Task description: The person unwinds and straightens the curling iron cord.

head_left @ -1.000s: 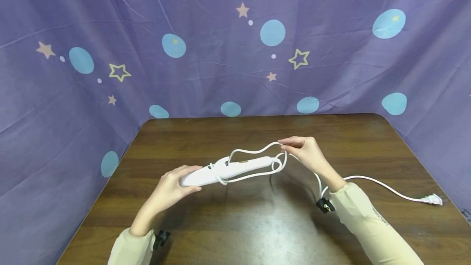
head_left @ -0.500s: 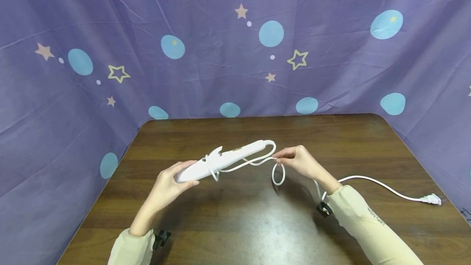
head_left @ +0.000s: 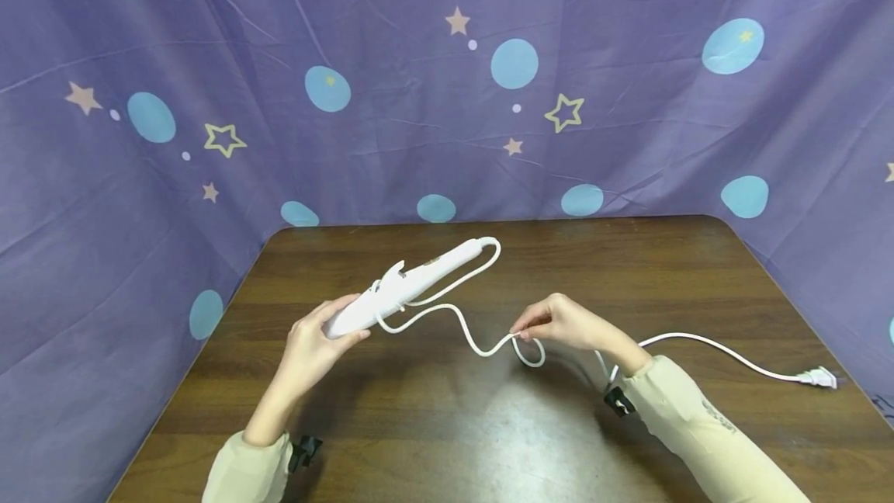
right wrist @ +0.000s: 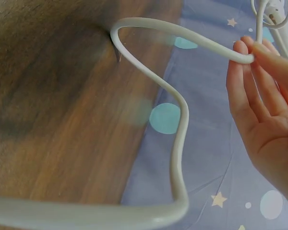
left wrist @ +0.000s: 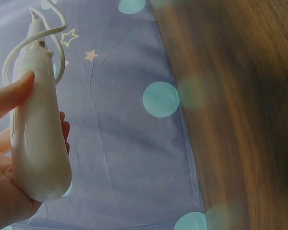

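Note:
My left hand point(head_left: 310, 348) grips the thick rounded end of a white wand-shaped electric appliance point(head_left: 419, 279), held above the table and tilted up to the right. In the left wrist view the thumb lies along the white appliance point(left wrist: 41, 139), with fingertips showing on its far side. A small lever sticks up midway. Its white power cord point(head_left: 457, 313) leaves the narrow end, loops back around the body, then sags to the right. My right hand point(head_left: 562, 322) pinches this cord between thumb and fingertips; the right wrist view shows the pinched white cord point(right wrist: 182, 38) too.
On the brown wooden table point(head_left: 447, 425), the cord's two-prong plug point(head_left: 819, 377) lies near the right edge. A purple curtain point(head_left: 412, 169) with stars and dots surrounds the back and sides. Black straps point(head_left: 305, 452) sit at both wrists.
The right hand has moved down and slightly left, drawing a cord loop off the narrow end. That end has risen and swung left, and the cord hangs looser.

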A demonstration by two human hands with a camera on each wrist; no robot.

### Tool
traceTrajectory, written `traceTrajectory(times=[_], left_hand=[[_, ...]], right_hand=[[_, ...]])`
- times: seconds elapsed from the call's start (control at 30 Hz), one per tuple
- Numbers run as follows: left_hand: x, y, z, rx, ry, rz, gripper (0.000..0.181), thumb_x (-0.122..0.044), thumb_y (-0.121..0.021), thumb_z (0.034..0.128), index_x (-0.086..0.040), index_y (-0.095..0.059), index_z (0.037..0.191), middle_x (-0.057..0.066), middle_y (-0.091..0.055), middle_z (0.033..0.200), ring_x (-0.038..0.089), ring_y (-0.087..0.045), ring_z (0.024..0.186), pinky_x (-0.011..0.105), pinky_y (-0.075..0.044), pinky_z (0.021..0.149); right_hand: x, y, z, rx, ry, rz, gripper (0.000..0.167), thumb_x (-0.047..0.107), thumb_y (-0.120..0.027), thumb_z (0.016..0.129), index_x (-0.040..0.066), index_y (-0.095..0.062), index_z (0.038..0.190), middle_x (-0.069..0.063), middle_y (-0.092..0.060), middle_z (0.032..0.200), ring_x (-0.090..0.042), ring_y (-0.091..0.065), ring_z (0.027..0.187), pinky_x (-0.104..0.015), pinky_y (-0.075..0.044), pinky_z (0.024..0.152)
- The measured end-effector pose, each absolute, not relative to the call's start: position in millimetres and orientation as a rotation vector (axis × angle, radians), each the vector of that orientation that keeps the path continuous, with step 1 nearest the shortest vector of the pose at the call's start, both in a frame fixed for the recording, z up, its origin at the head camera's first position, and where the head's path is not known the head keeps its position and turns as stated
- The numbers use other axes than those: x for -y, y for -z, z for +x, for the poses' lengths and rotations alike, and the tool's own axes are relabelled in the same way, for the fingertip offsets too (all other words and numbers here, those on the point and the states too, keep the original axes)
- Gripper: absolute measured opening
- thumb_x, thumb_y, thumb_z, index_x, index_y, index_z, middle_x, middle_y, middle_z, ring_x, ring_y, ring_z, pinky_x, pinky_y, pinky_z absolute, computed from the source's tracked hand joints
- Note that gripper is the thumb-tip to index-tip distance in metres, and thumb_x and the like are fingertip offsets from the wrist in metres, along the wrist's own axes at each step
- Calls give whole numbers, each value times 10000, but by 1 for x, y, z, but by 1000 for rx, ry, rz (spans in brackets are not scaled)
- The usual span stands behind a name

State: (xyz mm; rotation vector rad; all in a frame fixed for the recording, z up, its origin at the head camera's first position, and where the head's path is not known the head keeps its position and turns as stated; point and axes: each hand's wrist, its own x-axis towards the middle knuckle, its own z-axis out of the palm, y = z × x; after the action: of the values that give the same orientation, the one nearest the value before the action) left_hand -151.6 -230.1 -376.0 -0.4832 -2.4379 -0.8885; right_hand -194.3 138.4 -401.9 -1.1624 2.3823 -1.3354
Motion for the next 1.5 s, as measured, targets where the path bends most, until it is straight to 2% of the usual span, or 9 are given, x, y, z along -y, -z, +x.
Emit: traceTrajectory(times=[0.13, 0.4, 0.67, 0.9, 1.13, 1.3, 1.33, 1.4, 1.5], left_hand=[[232, 376, -153, 2443, 836, -455, 512, -77, -805, 576, -47, -628, 1055, 90, -648, 873, 195, -560, 737, 358, -409, 624], [236, 382, -152, 2481, 712, -474, 509, -96, -810, 568, -49, -634, 1043, 97, -645, 868, 230, -587, 738, 398, -420, 595], [239, 385, -149, 2590, 675, -611, 497, -154, -806, 579, -85, -641, 1043, 81, -653, 927, 250, -597, 813, 412, -439, 639], [240, 382, -144, 2696, 761, -810, 477, -202, -793, 612, -136, -636, 1057, -21, -647, 918, 95, -549, 761, 294, -428, 641], [242, 377, -143, 2694, 913, -863, 462, -202, -780, 635, -132, -630, 1066, -40, -642, 941, 61, -524, 756, 256, -421, 648], [243, 376, -142, 2702, 921, -873, 460, -199, -779, 636, -112, -631, 1063, -32, -645, 921, 46, -517, 735, 244, -420, 637], [243, 376, -142, 2702, 922, -873, 461, -196, -779, 635, -109, -632, 1063, -31, -645, 916, 45, -516, 731, 244, -420, 635], [243, 375, -142, 2697, 918, -873, 463, -193, -780, 633, -106, -632, 1063, -27, -645, 917, 45, -516, 733, 245, -421, 636], [242, 375, -141, 2682, 929, -874, 462, -192, -779, 636, -104, -631, 1065, -20, -646, 930, 50, -522, 750, 247, -423, 646]], right_hand=[[-139, 398, -192, -2339, 1330, -1199, 111, 20, -622, 791, 10, -687, 881, -103, -673, 834, -57, -594, 755, -225, -469, 662], [-145, 388, -191, -2331, 1451, -1183, 128, 70, -630, 800, 3, -682, 896, -97, -674, 856, -123, -617, 796, -239, -471, 689], [-155, 371, -197, -2411, 1773, -891, 170, 20, -620, 798, -64, -654, 941, -148, -663, 877, -119, -628, 794, -221, -475, 699], [-159, 372, -207, -2469, 2017, -655, 230, 46, -624, 803, -102, -625, 980, -209, -646, 904, -147, -641, 784, -211, -480, 686], [-167, 400, -229, -2362, 2252, -694, 200, 83, -618, 810, -15, -660, 980, -53, -680, 857, -133, -645, 723, -209, -486, 658], [-162, 392, -229, -2507, 2282, -552, 224, 59, -629, 796, -94, -633, 961, -179, -661, 861, -115, -642, 676, -217, -490, 631], [-162, 390, -228, -2530, 2276, -521, 222, 37, -624, 794, -108, -627, 962, -179, -661, 856, -120, -642, 671, -214, -489, 628], [-161, 386, -226, -2530, 2254, -461, 221, 4, -611, 798, -130, -612, 973, -90, -679, 807, -95, -636, 665, -206, -486, 630], [-161, 389, -225, -2518, 2149, -431, 228, -23, -583, 810, -156, -588, 995, -159, -665, 845, -84, -632, 681, -218, -489, 643]])
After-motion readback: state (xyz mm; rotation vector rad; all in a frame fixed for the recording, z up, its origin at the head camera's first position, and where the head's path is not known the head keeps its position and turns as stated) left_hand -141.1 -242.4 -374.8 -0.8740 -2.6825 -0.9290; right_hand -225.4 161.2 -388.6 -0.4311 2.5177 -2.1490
